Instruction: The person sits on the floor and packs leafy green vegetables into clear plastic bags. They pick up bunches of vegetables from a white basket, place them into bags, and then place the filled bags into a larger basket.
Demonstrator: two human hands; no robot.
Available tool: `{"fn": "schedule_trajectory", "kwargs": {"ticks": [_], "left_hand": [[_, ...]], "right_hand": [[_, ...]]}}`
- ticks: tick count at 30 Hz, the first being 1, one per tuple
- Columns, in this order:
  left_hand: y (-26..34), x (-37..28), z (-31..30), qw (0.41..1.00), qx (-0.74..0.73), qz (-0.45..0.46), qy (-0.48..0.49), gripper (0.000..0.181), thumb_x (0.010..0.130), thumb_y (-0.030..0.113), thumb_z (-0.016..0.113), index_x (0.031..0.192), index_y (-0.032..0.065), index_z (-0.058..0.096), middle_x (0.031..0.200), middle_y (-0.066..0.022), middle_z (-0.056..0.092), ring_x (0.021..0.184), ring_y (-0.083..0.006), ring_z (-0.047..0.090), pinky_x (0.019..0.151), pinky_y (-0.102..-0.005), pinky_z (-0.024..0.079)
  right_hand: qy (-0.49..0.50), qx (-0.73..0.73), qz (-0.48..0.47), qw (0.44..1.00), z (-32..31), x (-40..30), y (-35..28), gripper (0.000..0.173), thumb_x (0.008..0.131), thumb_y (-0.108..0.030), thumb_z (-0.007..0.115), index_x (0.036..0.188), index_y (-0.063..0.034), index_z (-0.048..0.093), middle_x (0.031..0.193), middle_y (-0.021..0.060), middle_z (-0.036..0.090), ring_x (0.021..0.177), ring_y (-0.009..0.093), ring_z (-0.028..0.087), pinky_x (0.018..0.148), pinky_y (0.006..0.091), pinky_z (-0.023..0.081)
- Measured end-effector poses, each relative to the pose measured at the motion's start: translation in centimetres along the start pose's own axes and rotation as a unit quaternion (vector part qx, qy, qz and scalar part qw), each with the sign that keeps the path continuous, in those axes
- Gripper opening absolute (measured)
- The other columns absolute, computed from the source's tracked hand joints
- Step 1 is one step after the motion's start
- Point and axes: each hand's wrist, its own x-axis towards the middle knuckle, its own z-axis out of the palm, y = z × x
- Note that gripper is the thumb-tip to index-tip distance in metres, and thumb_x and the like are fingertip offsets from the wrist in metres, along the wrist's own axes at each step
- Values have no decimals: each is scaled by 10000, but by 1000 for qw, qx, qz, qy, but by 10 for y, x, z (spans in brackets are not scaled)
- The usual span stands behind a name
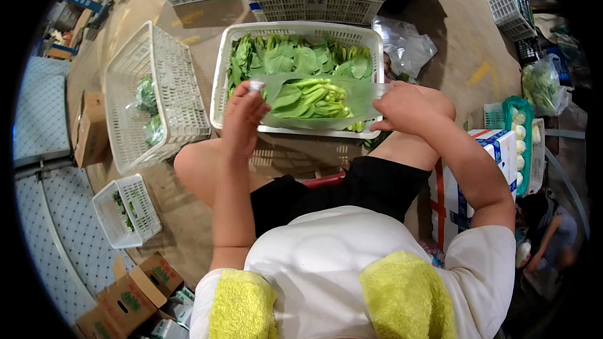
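Observation:
A clear plastic bag (pixel 360 99) is stretched between my hands, above a white plastic crate (pixel 216 80) of leafy greens (pixel 306 59). Green stalks and leaves (pixel 308 99) show in or through the bag; I cannot tell whether they are inside it or beneath it. My left hand (pixel 247 110) is at the bag's left end, with something small and whitish at its fingertips. The bag's right end is gripped by my right hand (pixel 400 103), near the crate's right rim.
Left of me stand a tall white crate (pixel 176 89) with bagged greens and a smaller crate (pixel 146 212). Stacked crates (pixel 315 7) rise ahead. Crumpled clear plastic (pixel 410 47) lies right of the greens. A foam box (pixel 499 150) stands at my right; a person (pixel 556 230) is beyond it.

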Motion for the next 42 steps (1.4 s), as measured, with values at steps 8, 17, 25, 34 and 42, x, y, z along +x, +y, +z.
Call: {"fn": "schedule_trajectory", "kwargs": {"ticks": [8,17,25,34,42], "left_hand": [[90,-83,-18,952,271,-111,-86,270,946,187,535,1136,13,614,762,40,522,641,-57,424,692,-223,408],[22,-76,0,889,436,138,-28,262,868,72,643,1120,57,572,1177,-25,541,1041,-101,503,874,-274,425],[-20,-60,12,978,138,135,-75,258,918,35,497,1171,80,519,1330,-141,515,1277,-230,433,1096,-365,258],[-73,-50,50,989,-90,33,-116,153,921,100,519,1074,101,516,1251,-152,568,1246,-298,475,1090,-428,300],[-47,-48,50,990,-93,80,-68,180,892,88,570,1064,121,528,1159,-104,590,1214,-274,499,1101,-521,307]], "right_hand": [[327,29,-195,924,-9,-60,-77,42,740,-130,575,776,-113,565,676,13,514,695,204,574,709,315,439],[349,137,-80,924,0,-32,-68,213,752,-66,586,962,-99,586,921,39,545,952,219,546,833,364,445],[416,617,122,657,83,66,-72,643,862,-372,669,1366,-101,376,1330,135,451,1218,299,466,1024,391,390],[71,957,117,256,198,164,-119,643,953,-618,326,1296,-90,458,1195,113,570,1105,252,543,908,406,463],[137,947,109,268,159,144,-106,625,988,-554,242,1350,-99,474,1322,80,523,1203,213,465,1004,386,385]]}}
